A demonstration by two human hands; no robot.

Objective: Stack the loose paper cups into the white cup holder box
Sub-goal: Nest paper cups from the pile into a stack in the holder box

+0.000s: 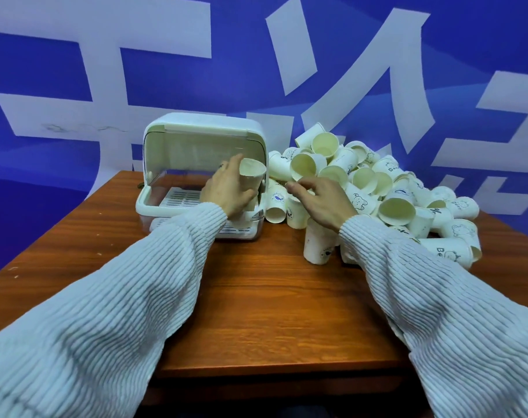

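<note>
The white cup holder box [154,203] stands at the table's far middle, its clear lid swung up and its slotted tray showing inside. My left hand [226,188] grips an upright paper cup [252,173] at the box's right front corner. A big heap of loose paper cups [374,188] lies to the right of the box. My right hand [320,200] reaches over the heap's near left side, fingers curled toward a cup there; what they hold is hidden. An upside-down stack of cups [318,245] stands below my right wrist.
The wooden table [256,297] runs toward me, with its near edge between my sleeves. A blue and white banner [256,70] fills the background behind the box and the heap. Cups spill close to the table's right edge.
</note>
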